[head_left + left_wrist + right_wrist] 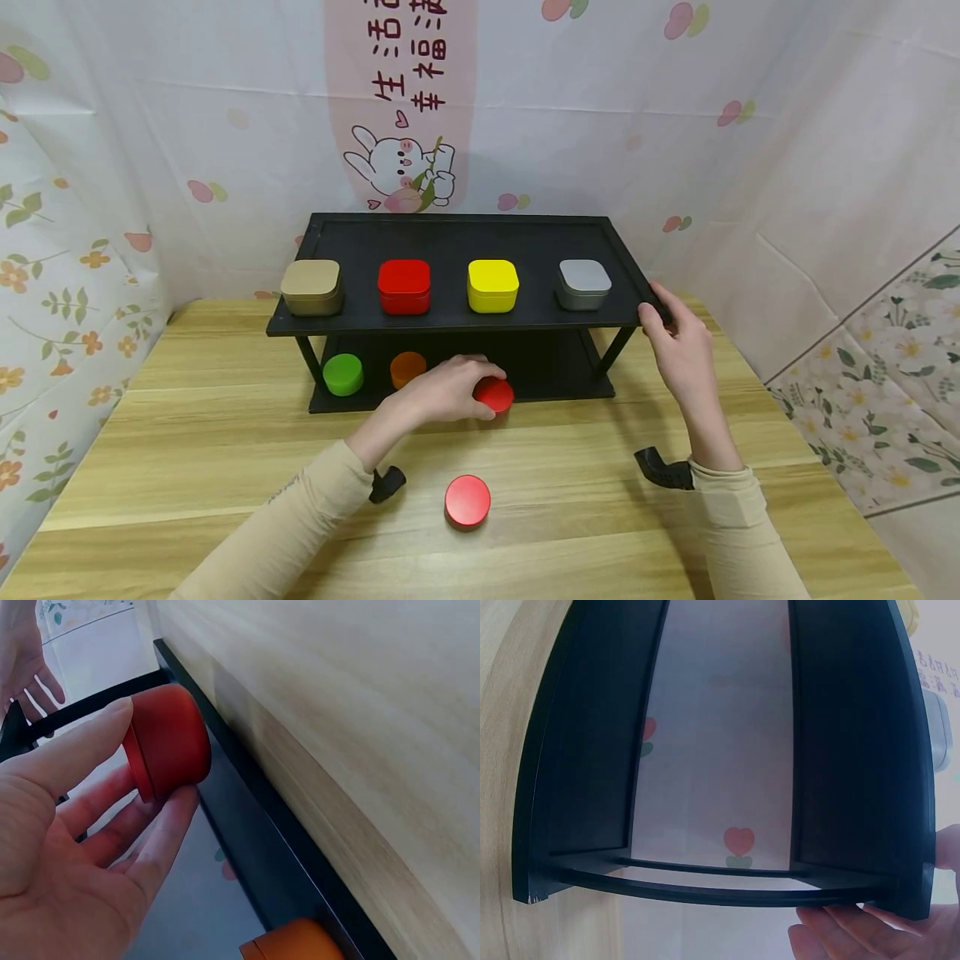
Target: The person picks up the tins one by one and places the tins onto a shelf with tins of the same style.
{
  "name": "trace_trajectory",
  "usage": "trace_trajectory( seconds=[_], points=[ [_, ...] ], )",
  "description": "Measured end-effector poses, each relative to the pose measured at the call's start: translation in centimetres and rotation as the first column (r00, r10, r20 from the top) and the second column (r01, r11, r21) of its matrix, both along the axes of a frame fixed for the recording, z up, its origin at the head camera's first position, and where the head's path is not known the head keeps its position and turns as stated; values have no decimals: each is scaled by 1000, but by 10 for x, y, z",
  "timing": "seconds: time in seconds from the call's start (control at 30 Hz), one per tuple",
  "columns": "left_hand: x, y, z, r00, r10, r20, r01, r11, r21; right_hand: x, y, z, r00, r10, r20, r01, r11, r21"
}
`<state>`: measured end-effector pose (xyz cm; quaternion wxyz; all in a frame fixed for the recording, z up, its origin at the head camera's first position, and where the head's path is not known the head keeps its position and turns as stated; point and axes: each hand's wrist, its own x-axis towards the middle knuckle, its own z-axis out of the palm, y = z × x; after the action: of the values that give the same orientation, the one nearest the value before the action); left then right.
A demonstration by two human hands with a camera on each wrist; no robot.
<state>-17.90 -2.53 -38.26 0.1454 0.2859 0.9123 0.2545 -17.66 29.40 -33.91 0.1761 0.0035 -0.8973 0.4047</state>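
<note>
My left hand [452,388] pinches a round red tin [171,739] between thumb and fingers, at the front edge of the lower shelf. My right hand [678,346] grips the right front corner of the black two-tier rack [450,327], thumb on top and fingers beneath, as the right wrist view shows. On the lower tier, left of the left hand, stand a round green tin [342,375] and a round orange tin [407,367], the latter partly covered by the hand. Another round red tin [467,502] rests on the table in front of the rack.
Along the upper tier stand square tins: gold [312,287], red [404,287], yellow [492,286] and silver-grey [583,284]. The rack stands on a wooden table [187,467] with a printed curtain [247,150] behind it. Dark wrist-camera mounts stick out from both sleeves.
</note>
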Motion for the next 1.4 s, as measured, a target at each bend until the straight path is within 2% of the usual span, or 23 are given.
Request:
trace_trajectory(
  seconds=[0.43,0.83,1.4],
  points=[
    [-10,2,-1,995,91,-32,-91,996,-15,0,0,1,1000,-1,14,2,1000,-13],
    [-18,6,1,986,165,-3,-165,986,-23,0,1,1,1000,2,12,-2,1000,-4],
    [-31,8,-3,977,211,27,-210,977,-38,-1,1,0,1000,-2,-4,2,1000,-6]
  ],
)
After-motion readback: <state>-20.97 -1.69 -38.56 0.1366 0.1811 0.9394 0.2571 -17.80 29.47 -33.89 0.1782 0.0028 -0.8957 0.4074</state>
